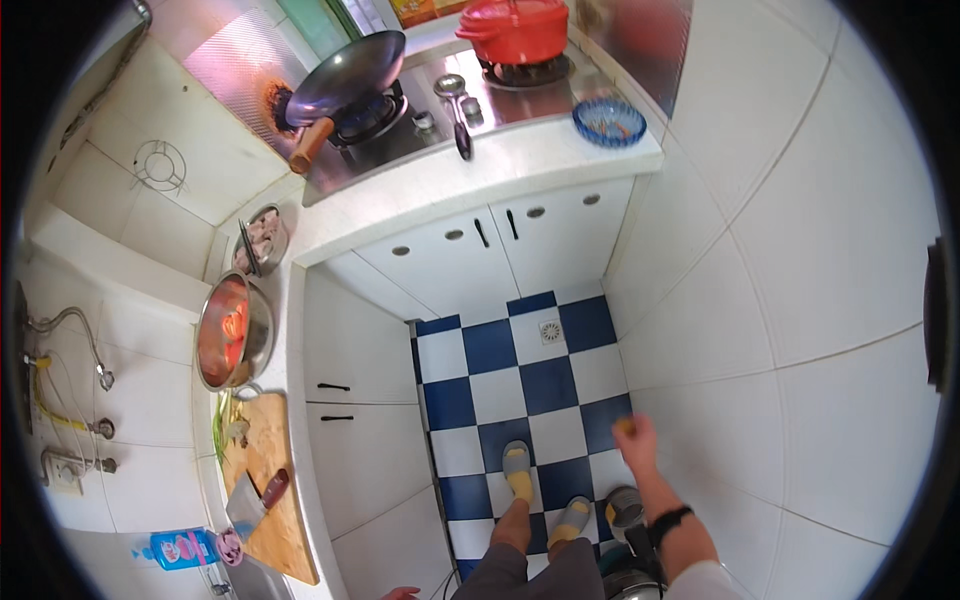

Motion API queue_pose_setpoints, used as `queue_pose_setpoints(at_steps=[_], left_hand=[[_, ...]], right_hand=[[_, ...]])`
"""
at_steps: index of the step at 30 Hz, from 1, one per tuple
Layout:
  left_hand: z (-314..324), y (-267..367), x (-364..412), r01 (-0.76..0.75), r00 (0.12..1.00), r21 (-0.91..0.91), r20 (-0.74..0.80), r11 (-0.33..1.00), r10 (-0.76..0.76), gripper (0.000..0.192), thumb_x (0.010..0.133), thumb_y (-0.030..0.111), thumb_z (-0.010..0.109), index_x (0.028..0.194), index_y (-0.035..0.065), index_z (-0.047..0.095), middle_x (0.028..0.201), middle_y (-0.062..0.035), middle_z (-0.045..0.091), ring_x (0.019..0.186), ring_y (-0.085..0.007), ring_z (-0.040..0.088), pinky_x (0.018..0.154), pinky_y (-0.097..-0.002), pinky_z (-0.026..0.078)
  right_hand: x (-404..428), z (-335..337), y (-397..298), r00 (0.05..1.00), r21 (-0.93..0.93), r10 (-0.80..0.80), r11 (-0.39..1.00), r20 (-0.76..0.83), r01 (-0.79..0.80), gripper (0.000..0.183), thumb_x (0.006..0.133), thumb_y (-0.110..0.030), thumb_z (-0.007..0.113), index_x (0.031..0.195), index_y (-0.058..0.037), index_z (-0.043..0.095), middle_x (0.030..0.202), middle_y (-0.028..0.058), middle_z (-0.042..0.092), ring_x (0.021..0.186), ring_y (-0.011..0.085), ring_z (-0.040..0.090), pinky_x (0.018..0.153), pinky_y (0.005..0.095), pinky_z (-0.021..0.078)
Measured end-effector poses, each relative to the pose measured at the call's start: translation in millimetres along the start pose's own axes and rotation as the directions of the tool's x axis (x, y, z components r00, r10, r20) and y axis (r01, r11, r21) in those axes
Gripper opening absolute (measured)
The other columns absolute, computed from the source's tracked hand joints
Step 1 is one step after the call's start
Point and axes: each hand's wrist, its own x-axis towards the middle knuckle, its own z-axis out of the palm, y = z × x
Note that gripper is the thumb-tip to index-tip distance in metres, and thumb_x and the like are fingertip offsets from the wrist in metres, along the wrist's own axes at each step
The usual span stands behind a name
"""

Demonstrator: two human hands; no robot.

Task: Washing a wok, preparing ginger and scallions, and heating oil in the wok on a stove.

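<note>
My right hand is out over the floor beside the right-hand tiled wall, its fingers closed around a small yellow-brown thing too blurred to name. Only part of my left hand shows at the bottom edge; whether it holds anything is hidden. Left of me, a wooden cutting board lies on the counter. It carries a cleaver with a red-brown handle, green scallions and what looks like a piece of ginger.
A steel basin holds orange-red pieces; beyond it is a plate of raw meat with chopsticks. A tilted wok, ladle and red lidded pot occupy the stove. Nearby sits a blue glass bowl. Metal containers stand by my feet.
</note>
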Motion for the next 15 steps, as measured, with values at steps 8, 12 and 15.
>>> queue_pose_setpoints(at_steps=[8,12,15], left_hand=[[-77,24,6,-0.072,0.976,-0.174,-0.213,0.982,0.034,0.026,0.088,0.013,0.059,0.113,0.0046,0.059,0.078,-0.0046,0.059,0.068,-0.0121,0.052,0.061,-0.0259,0.044],[-95,30,10,-0.007,0.97,-0.232,-0.236,0.973,-0.049,0.026,0.088,0.012,0.058,0.113,0.0034,0.059,0.077,-0.0036,0.057,0.067,-0.0113,0.049,0.06,-0.0258,0.043],[-94,22,10,-0.073,0.957,-0.285,-0.291,0.956,-0.014,0.025,0.088,0.01,0.058,0.112,0.0027,0.059,0.075,-0.0034,0.056,0.066,-0.0111,0.048,0.059,-0.026,0.042]], right_hand=[[144,71,-328,0.851,-0.195,-0.518,0.846,-0.08,0.497,0.042,0.079,-0.027,0.069,0.112,-0.006,0.056,0.068,0.0089,0.061,0.061,0.0227,0.058,0.06,0.0335,0.0475],[182,86,-393,0.807,-0.227,-0.577,0.808,-0.124,0.543,0.046,0.079,-0.029,0.068,0.117,-0.0083,0.053,0.068,0.0094,0.062,0.063,0.0256,0.06,0.06,0.0361,0.0476],[188,98,-416,0.812,-0.368,-0.536,0.821,-0.232,0.437,0.048,0.08,-0.029,0.068,0.12,-0.0086,0.052,0.068,0.0099,0.062,0.064,0.0277,0.061,0.059,0.0386,0.0474]])
